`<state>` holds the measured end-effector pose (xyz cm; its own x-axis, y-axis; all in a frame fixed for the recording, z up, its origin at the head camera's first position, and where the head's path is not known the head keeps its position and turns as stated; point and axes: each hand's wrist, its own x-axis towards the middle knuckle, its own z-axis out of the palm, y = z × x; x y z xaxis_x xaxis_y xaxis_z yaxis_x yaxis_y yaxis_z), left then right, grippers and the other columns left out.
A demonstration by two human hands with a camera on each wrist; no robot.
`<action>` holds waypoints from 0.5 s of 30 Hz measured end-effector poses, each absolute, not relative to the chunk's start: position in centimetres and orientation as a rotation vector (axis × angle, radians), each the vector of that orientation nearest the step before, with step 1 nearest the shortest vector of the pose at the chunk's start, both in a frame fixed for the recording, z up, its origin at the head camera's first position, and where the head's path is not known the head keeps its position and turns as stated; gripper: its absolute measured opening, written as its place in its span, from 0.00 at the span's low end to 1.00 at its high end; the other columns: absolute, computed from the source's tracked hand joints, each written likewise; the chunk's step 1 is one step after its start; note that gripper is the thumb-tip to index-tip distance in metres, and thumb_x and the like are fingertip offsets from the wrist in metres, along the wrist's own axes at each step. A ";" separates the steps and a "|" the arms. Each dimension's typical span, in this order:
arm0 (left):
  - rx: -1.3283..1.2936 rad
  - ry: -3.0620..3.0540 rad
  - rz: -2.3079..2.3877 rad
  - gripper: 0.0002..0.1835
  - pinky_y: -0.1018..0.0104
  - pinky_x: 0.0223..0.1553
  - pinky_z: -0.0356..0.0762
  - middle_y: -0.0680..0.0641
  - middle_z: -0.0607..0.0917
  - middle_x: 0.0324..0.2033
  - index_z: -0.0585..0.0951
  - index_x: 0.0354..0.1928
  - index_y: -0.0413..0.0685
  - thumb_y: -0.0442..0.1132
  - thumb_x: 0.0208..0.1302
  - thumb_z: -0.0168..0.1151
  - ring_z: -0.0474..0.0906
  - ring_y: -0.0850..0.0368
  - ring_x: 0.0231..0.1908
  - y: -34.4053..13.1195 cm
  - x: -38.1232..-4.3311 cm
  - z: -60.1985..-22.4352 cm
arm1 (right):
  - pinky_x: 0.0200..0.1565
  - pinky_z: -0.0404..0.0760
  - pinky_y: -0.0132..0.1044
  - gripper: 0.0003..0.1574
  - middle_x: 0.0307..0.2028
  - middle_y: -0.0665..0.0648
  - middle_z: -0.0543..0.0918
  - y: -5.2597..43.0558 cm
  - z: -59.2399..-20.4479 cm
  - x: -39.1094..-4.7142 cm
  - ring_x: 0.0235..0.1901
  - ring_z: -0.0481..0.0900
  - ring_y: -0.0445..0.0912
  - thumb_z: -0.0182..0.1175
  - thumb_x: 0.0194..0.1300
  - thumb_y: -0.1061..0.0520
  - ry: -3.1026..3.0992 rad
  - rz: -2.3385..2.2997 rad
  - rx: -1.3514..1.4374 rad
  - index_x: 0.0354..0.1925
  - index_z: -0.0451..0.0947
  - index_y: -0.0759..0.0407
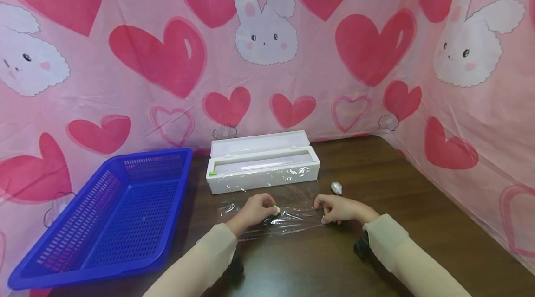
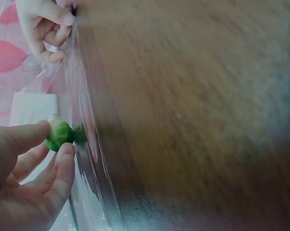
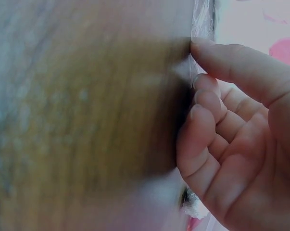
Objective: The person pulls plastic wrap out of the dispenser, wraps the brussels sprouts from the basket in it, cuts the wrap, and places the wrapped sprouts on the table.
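Observation:
My left hand (image 1: 257,209) pinches a small green Brussels sprout (image 2: 59,134) between thumb and fingertips. The sprout's pale stem end faces up in the head view. Under it a sheet of clear plastic wrap (image 1: 292,223) lies wrinkled on the table, in front of the white wrap dispenser box (image 1: 267,179). My right hand (image 1: 340,209) holds the sheet's right edge, thumb and index finger spread along it; the other fingers (image 3: 197,132) are curled near the tabletop. How firmly it grips the film is hard to see.
A blue plastic basket (image 1: 177,216) stands at the left. The dispenser's lid (image 1: 261,143) is raised at the back, with a green piece (image 1: 213,173) at its left end. Beyond my right hand sits a small shiny wrapped bundle (image 1: 336,188). Patterned pink cloth (image 1: 267,79) surrounds the brown table (image 1: 309,267).

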<state>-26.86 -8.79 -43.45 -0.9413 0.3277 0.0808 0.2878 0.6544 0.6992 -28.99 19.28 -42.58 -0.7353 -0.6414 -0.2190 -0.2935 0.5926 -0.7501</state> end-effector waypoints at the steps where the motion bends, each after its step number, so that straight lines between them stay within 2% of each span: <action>1: 0.528 2.815 1.171 0.07 0.56 0.41 0.71 0.52 0.80 0.30 0.78 0.34 0.44 0.38 0.54 0.66 0.75 0.55 0.34 -8.8 -26.8 -43.4 | 0.18 0.68 0.33 0.21 0.20 0.53 0.72 19.3 -42.6 -29.0 0.17 0.67 0.43 0.65 0.54 0.65 2.349 -0.984 -0.748 0.45 0.68 0.60; 6: 0.531 2.797 1.189 0.09 0.52 0.45 0.70 0.50 0.81 0.34 0.78 0.35 0.44 0.38 0.54 0.66 0.75 0.51 0.38 -8.6 -26.8 -43.6 | 0.18 0.68 0.33 0.21 0.19 0.52 0.72 19.4 -42.7 -29.0 0.16 0.67 0.43 0.64 0.54 0.65 2.345 -0.986 -0.749 0.44 0.68 0.60; 15: 0.569 2.773 1.222 0.11 0.54 0.43 0.71 0.48 0.81 0.35 0.78 0.40 0.43 0.36 0.54 0.66 0.76 0.52 0.37 -8.6 -26.7 -43.9 | 0.19 0.67 0.35 0.20 0.20 0.53 0.71 19.3 -42.7 -29.0 0.17 0.67 0.44 0.64 0.54 0.65 2.348 -0.988 -0.756 0.44 0.67 0.60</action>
<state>-26.74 -8.64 -43.86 -0.9304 0.3544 0.0938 0.3084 0.6183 0.7229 -29.01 19.30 -42.73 -0.7325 -0.6471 -0.2115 -0.3011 0.5865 -0.7519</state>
